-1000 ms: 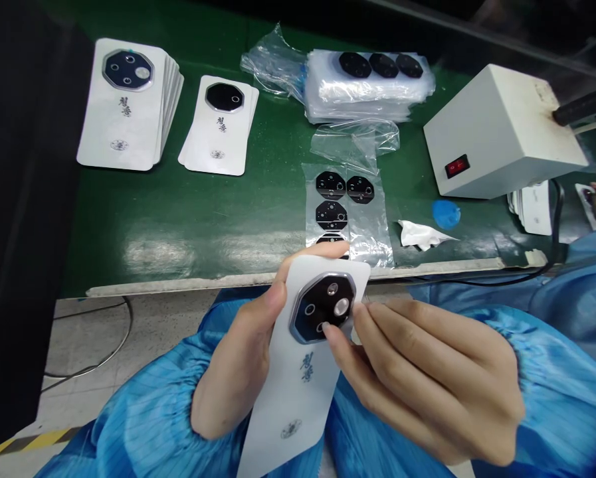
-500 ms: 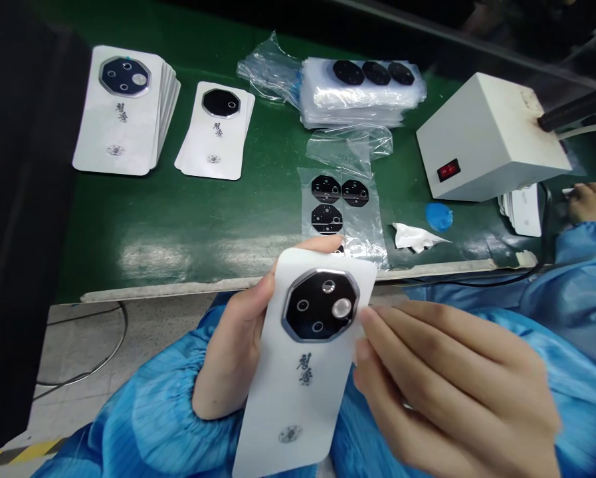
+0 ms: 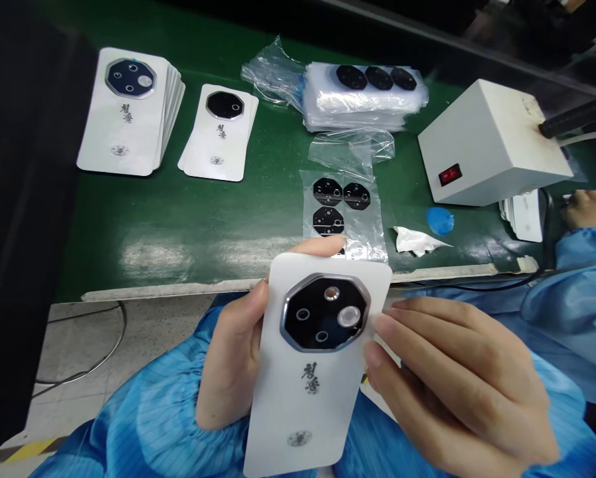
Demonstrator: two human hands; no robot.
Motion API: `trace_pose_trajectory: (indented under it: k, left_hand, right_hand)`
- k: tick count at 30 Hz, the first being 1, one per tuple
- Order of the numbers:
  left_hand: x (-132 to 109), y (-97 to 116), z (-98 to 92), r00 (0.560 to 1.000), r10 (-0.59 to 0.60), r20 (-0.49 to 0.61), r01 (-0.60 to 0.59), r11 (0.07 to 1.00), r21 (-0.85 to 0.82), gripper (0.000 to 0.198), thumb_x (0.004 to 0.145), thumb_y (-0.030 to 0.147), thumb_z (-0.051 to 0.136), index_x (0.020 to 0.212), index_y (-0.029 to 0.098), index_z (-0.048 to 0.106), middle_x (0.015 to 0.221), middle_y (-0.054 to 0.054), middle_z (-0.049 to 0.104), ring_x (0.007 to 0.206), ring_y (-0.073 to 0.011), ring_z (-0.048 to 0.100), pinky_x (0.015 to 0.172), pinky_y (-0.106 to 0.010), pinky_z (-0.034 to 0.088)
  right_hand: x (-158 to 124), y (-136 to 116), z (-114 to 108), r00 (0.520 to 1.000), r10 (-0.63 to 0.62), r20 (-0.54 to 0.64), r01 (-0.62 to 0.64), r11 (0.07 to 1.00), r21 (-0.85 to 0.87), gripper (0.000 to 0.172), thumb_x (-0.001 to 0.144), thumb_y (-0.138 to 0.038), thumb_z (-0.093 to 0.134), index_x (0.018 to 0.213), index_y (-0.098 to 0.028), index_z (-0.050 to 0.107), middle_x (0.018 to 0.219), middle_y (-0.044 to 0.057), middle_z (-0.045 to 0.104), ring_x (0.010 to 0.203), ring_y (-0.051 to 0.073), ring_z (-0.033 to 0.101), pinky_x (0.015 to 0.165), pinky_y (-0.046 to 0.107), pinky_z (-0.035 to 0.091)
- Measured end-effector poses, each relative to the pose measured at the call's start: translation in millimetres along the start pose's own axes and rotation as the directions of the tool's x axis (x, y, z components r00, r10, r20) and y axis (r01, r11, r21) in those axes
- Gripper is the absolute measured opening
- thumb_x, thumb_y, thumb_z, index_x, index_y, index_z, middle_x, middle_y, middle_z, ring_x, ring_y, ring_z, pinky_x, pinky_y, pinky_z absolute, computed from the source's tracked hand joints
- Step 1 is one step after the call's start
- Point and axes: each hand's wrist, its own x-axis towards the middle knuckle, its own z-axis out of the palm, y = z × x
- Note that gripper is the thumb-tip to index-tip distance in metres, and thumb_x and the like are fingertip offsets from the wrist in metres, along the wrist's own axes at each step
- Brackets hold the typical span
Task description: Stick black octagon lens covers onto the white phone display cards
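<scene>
A white phone-shaped panel [image 3: 298,398] with a black octagonal camera piece [image 3: 325,312] is held upright in my left hand [image 3: 235,352], thumb at its left edge and fingers behind. My right hand [image 3: 457,372] is at the panel's right edge beside the octagon, thumb and fingertips drawn together; whether anything small is between them cannot be made out. Beyond the panel, a clear film sheet [image 3: 360,229] carries several black octagonal stickers [image 3: 327,191]; its near part is hidden by the panel and my left fingers.
On the green table [image 3: 218,219] are a large stack of panels [image 3: 118,126], a smaller stack [image 3: 218,143], a pile of plastic-wrapped sheets [image 3: 357,99], a white box with a red switch [image 3: 492,146], a blue disc [image 3: 440,220] and crumpled white paper [image 3: 417,241]. Another person's hand [image 3: 591,209] is at right.
The panel has turned slightly to face me more and its top right corner has shifted right. My right hand has moved slightly right with it.
</scene>
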Motion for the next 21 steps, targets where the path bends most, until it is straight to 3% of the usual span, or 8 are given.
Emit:
trace_pose_trajectory:
  k: [3, 7, 12, 18, 21]
  left_hand:
    - [-0.9, 2.6, -5.0, 0.994, -0.018, 0.110, 0.024, 0.999, -0.048, 0.041, 0.082, 0.042, 0.047, 0.119, 0.028, 0.057, 0.100, -0.002, 0.069, 0.093, -0.0144, 0.062, 0.087, -0.025, 0.046]
    - [-1.2, 4.2, -5.6, 0.998, -0.040, 0.050, 0.038, 0.998, 0.041, 0.040, 0.081, 0.042, 0.050, 0.118, 0.031, 0.057, 0.101, -0.002, 0.068, 0.094, -0.0142, 0.061, 0.086, -0.025, 0.046]
    - [-0.1, 2.8, -0.4, 0.999, 0.019, -0.026, -0.016, 0.993, 0.117, 0.038, 0.079, 0.040, 0.052, 0.113, 0.026, 0.060, 0.094, -0.002, 0.069, 0.088, -0.0150, 0.061, 0.079, -0.023, 0.047]
    - [-0.5, 2.2, -0.7, 1.000, -0.004, -0.022, 0.006, 0.996, 0.085, 0.036, 0.080, 0.038, 0.053, 0.114, 0.027, 0.059, 0.094, 0.001, 0.067, 0.089, -0.0143, 0.060, 0.079, -0.021, 0.046]
    - [-0.2, 1.8, -0.9, 0.998, -0.016, -0.058, 0.023, 0.994, 0.107, 0.037, 0.077, 0.040, 0.055, 0.112, 0.029, 0.060, 0.093, 0.001, 0.067, 0.087, -0.0147, 0.061, 0.082, -0.023, 0.047]
  right_hand:
    - [-2.9, 0.2, -0.2, 0.999, -0.033, 0.025, 0.034, 0.999, -0.037, 0.009, 0.069, -0.007, 0.067, 0.075, -0.013, 0.067, 0.080, 0.005, 0.065, 0.075, 0.016, 0.061, 0.065, 0.032, 0.058]
    - [-6.7, 1.9, 1.7, 0.989, -0.104, 0.107, 0.115, 0.987, -0.108, 0.017, 0.072, -0.012, 0.065, 0.089, -0.014, 0.066, 0.085, 0.006, 0.061, 0.077, 0.016, 0.060, 0.067, 0.031, 0.057]
    - [-7.7, 5.7, 1.7, 0.963, -0.179, 0.200, 0.211, 0.966, -0.150, 0.018, 0.079, -0.022, 0.060, 0.096, -0.016, 0.063, 0.086, 0.004, 0.059, 0.078, 0.016, 0.058, 0.066, 0.031, 0.055]
    - [-3.3, 6.1, -1.6, 0.931, -0.234, 0.281, 0.284, 0.947, -0.150, 0.022, 0.081, -0.029, 0.059, 0.097, -0.015, 0.063, 0.084, 0.006, 0.061, 0.079, 0.018, 0.058, 0.067, 0.033, 0.054]
    - [2.3, 7.9, -5.9, 0.888, -0.266, 0.375, 0.341, 0.928, -0.149, 0.026, 0.084, -0.033, 0.055, 0.100, -0.014, 0.063, 0.086, 0.007, 0.062, 0.079, 0.020, 0.059, 0.065, 0.035, 0.054]
